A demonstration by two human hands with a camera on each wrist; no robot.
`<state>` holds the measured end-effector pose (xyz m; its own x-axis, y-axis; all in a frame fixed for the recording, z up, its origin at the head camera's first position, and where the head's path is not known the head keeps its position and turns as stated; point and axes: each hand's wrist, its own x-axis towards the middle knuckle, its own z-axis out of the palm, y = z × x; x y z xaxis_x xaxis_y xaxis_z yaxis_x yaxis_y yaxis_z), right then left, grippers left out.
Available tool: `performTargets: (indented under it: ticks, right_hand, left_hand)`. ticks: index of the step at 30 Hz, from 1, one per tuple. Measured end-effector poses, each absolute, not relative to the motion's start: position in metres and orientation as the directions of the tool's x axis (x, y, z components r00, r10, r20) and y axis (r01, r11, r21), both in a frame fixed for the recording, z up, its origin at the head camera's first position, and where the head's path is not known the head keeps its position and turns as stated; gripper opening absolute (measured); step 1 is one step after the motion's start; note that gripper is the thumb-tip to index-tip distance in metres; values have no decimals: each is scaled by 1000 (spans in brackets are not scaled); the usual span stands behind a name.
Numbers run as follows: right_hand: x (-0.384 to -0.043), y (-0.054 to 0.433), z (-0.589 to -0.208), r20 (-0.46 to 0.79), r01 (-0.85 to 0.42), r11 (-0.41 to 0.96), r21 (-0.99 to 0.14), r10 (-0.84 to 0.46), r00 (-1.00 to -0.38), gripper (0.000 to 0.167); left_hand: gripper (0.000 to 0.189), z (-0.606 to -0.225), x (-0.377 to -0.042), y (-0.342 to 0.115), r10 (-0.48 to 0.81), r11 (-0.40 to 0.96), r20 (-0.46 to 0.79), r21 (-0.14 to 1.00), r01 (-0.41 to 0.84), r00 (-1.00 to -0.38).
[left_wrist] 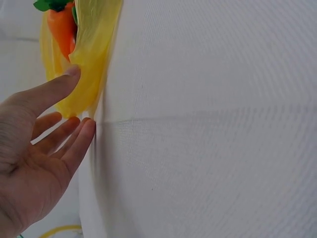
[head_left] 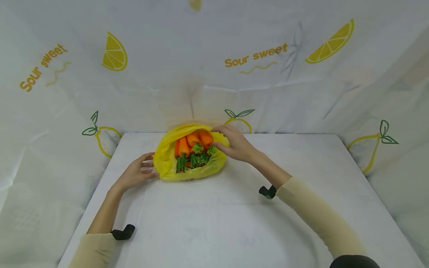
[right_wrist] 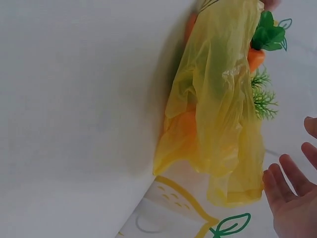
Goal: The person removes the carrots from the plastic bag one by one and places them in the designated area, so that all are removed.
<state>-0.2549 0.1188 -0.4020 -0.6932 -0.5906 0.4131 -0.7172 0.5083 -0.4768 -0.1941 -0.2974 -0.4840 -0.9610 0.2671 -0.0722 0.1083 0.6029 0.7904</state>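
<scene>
A yellow plastic bag [head_left: 163, 158] lies at the far edge of the white table with its mouth spread, and several orange carrots [head_left: 184, 147] with green tops show inside. At the bag's left side is my left hand [head_left: 135, 173]. In the left wrist view its fingertips meet the lower end of the bag [left_wrist: 91, 79], thumb apart from the other fingers. My right hand [head_left: 234, 143] reaches over the bag's right rim, thumb and fingers spread. From the right wrist, the bag [right_wrist: 218, 99] hangs in folds, with that hand's fingertips [right_wrist: 271, 181] close to its edge.
The white table [head_left: 214, 223] stretches toward me in front of the bag. Behind it rises a pale cloth [head_left: 174, 82] printed with lemons and lettering. A dark strap piece [head_left: 123, 232] sits at my left wrist, another [head_left: 267, 192] at the right.
</scene>
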Motion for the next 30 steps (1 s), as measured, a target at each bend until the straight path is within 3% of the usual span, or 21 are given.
performTargets:
  ticks: [12,30]
  right_hand:
    - [-276,95,-415,315,-606,513,-607,-545,-777,37]
    - [-295,82,-434,160,-473,605,-641,-497,-853,43]
  left_hand:
    - [90,-484,-193,-296,257,617,-79,780,101,-963]
    - [88,-485,-194,-294,236,651,-95,754,85,-967]
